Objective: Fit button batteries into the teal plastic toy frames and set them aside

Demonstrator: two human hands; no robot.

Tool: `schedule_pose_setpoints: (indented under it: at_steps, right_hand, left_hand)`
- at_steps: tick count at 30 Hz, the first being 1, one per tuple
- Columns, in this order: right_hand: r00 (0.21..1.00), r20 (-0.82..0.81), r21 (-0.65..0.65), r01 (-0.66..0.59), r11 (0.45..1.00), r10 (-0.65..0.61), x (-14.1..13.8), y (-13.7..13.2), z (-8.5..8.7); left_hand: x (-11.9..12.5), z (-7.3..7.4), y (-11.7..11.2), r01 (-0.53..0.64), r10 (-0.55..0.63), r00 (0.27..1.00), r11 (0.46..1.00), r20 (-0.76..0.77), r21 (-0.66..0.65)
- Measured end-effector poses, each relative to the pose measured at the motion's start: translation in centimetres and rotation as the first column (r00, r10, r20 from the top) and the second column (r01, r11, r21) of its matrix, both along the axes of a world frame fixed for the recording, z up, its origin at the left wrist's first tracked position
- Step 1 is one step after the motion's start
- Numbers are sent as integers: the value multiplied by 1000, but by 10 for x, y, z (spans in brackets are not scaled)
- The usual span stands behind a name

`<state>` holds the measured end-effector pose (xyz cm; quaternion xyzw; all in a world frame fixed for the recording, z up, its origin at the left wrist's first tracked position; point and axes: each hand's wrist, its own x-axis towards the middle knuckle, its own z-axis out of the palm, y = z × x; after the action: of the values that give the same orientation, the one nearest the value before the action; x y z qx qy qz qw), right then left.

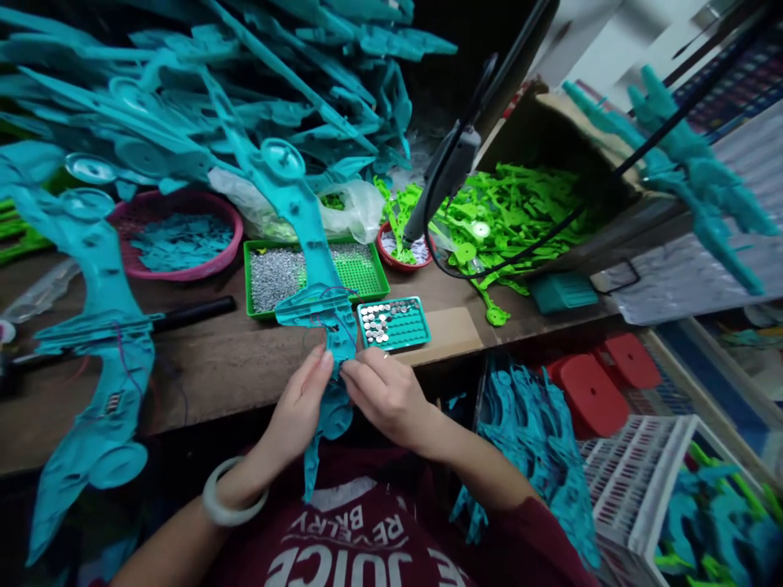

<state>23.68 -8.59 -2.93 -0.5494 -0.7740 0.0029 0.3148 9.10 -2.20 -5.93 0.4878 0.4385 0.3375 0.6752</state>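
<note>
A long teal plastic toy part [309,236] with thin wires lies across the edge of the wooden bench [208,367], reaching from my lap toward the pile behind. My left hand [299,408], a pale bangle on its wrist, grips the part's lower section from the left with closed fingers. My right hand [385,391] pinches the same part from the right, just under its wired middle. A small teal tray [395,324] of round silver button cells sits right beside my right hand.
A green tray [315,273] of small silver screws, a pink basket [177,236] of teal pieces and a red bowl [404,249] stand behind. A hanging electric screwdriver [446,175] dangles over the bowl. Teal parts heap at the back; green parts [514,216] spill from a cardboard box. A white crate [636,481] stands lower right.
</note>
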Motion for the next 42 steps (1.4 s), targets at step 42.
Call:
schedule_pose_setpoints:
  at_steps: [42]
  right_hand:
    - [995,-104,237,15,971,10,2,15,-11]
  left_hand:
    - [4,0,-3,-96,97,995,994,-15,48]
